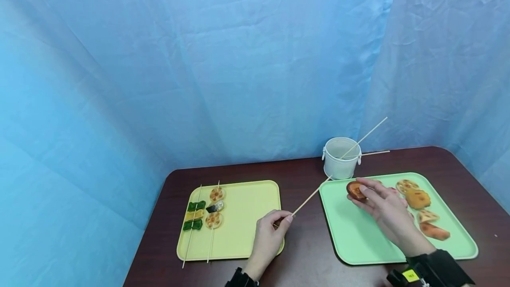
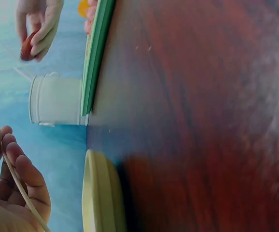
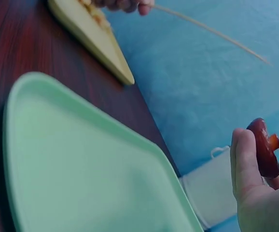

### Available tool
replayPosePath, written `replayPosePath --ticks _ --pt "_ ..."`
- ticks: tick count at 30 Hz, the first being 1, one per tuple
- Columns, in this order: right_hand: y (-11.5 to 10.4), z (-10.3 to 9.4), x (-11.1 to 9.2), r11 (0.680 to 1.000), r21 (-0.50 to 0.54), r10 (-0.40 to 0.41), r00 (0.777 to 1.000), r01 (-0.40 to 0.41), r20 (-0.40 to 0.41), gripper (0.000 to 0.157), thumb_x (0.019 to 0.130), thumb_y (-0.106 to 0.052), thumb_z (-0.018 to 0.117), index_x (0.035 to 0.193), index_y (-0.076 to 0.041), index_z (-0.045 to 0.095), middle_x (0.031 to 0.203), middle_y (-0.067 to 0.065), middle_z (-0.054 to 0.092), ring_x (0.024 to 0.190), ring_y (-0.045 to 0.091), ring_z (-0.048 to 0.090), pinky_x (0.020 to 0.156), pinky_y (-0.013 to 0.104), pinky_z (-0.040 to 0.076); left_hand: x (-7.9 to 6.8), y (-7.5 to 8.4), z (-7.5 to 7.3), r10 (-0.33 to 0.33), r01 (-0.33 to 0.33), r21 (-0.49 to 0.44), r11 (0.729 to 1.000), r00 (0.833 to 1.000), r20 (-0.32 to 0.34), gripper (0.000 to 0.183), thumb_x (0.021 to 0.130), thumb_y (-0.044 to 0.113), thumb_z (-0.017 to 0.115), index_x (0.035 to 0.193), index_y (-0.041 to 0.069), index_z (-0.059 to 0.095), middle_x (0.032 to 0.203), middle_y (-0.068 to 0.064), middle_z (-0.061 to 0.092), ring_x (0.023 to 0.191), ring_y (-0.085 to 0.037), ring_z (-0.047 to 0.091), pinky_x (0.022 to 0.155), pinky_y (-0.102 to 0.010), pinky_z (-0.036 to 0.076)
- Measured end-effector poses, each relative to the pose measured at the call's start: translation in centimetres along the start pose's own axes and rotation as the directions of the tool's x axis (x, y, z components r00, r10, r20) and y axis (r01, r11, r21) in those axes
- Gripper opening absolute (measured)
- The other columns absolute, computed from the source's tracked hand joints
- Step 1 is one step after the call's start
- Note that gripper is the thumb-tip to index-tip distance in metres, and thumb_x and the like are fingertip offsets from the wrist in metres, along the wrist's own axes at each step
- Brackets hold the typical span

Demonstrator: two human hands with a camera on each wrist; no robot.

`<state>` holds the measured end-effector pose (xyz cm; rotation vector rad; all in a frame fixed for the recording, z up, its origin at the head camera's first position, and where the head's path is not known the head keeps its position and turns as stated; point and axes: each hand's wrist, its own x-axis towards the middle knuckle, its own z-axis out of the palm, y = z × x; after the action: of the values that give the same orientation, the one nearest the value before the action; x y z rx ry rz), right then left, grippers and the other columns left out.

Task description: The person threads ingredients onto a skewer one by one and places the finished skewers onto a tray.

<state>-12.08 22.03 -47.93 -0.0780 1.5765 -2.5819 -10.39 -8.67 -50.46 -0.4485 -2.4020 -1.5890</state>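
Observation:
My left hand pinches a thin wooden skewer between thumb and fingers, its bare tip slanting up to the right. In my right hand is a brown mushroom, held above the left part of the green tray. The right wrist view shows the mushroom's dark cap against the fingers and its orange stem by the thumb. Skewer and mushroom are apart. Two loaded skewers lie on the yellow tray: one with green and yellow pieces, one with round slices around a dark-and-silver piece.
A white bucket with side handles stands behind the green tray, with thin sticks leaning out of it. Several food pieces, among them a golden nugget-like one and a brownish-orange one, lie on the green tray's right side. Blue cloth hangs behind the table.

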Motion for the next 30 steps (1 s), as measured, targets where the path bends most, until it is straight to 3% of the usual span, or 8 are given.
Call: replayPosePath --ticks 6,12,22,30 --pt "0.5 0.9 0.3 0.991 0.127 0.044 0.999 -0.042 -0.016 0.024 0.099 -0.006 0.05 0.123 -0.002 0.052 0.117 0.009 0.06 0.109 0.029 0.061 0.096 0.042 0.041 -0.3 0.3 0.6 0.014 -0.015 0.031 0.999 0.999 0.039 0.013 0.091 0.019 0.065 0.09 0.012 0.075 0.077 0.01 0.064 0.064 -0.001 0.053 0.054 -0.017 0.045" --pt "0.7 1.8 0.6 0.988 0.137 0.082 0.995 -0.075 -0.048 0.026 0.099 -0.01 0.052 0.122 -0.001 0.044 0.112 0.007 0.063 0.107 0.024 0.063 0.095 0.04 0.043 -0.8 0.2 1.0 0.051 -0.056 0.072 0.996 0.996 0.071 0.011 0.09 0.017 0.065 0.088 0.012 0.075 0.075 0.012 0.061 0.063 0.003 0.051 0.054 -0.014 0.043" --pt "1.3 2.0 0.7 0.982 0.189 0.022 1.0 -0.022 0.003 0.02 0.1 -0.004 0.048 0.12 -0.001 0.048 0.112 0.009 0.066 0.107 0.024 0.063 0.095 0.04 0.043 -1.3 -0.3 1.3 0.12 -0.129 0.114 0.985 0.99 0.078 0.009 0.088 0.015 0.066 0.086 0.013 0.075 0.074 0.014 0.061 0.063 0.005 0.049 0.054 -0.009 0.041" --pt "1.3 2.1 0.7 0.987 0.16 0.015 1.0 -0.014 -0.008 0.022 0.1 -0.006 0.048 0.122 -0.001 0.045 0.112 0.007 0.066 0.107 0.024 0.063 0.093 0.037 0.045 -1.4 -0.3 1.3 0.085 -0.095 0.123 0.988 0.993 0.084 0.009 0.086 0.015 0.067 0.084 0.012 0.075 0.072 0.014 0.06 0.061 0.005 0.048 0.053 -0.01 0.039"
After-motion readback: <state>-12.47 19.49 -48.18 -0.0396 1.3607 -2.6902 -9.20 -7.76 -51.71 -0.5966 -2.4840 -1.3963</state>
